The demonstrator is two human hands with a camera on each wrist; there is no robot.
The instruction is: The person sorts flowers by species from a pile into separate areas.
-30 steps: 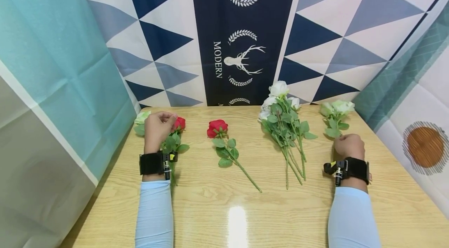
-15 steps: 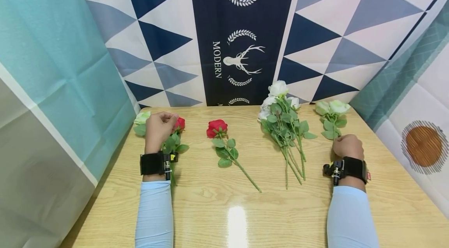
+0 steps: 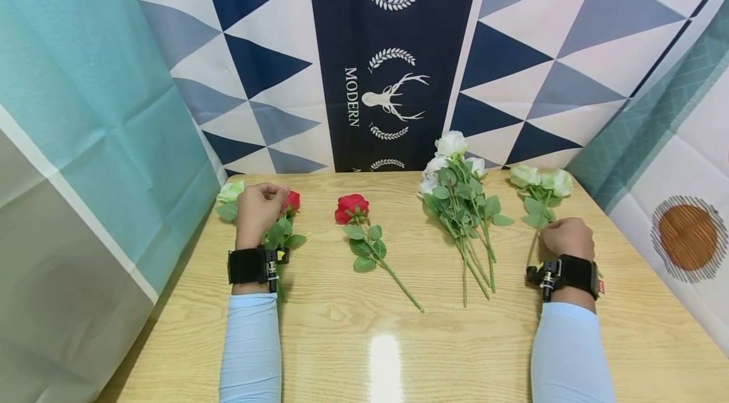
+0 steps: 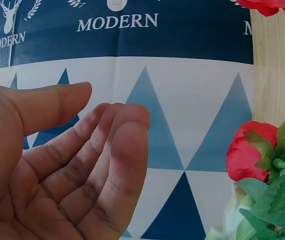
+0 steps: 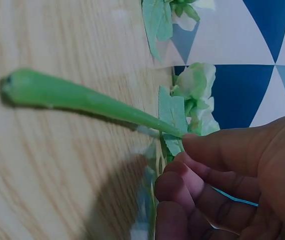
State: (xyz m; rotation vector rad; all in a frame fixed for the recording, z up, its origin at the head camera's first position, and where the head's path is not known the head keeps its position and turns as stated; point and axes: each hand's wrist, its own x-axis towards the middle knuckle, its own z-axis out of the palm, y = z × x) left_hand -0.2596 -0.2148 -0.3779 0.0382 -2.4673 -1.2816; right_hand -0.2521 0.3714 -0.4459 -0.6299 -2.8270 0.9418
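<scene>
On the wooden table [image 3: 364, 340], my right hand [image 3: 564, 235] pinches the green stem [image 5: 82, 100] of a pale green-white flower sprig [image 3: 541, 180]. The stem's cut end sticks out to the left of the hand, just above the wood. My left hand [image 3: 259, 204] rests with relaxed fingers [image 4: 117, 150] over a red rose [image 3: 292, 200] near the left wall and holds nothing. That rose's head [image 4: 250, 152] lies just right of the fingertips. A pale flower [image 3: 230, 191] lies to the left of the hand.
A single red rose [image 3: 352, 207] lies mid-table with its stem pointing toward me. A bunch of white roses [image 3: 461, 200] lies to its right. Patterned cloth walls [image 3: 393, 61] close in the back and both sides.
The right hand has turned its flower sprig slightly: the blooms spread apart and the stem end now shows left of the hand. The left hand has not moved.
</scene>
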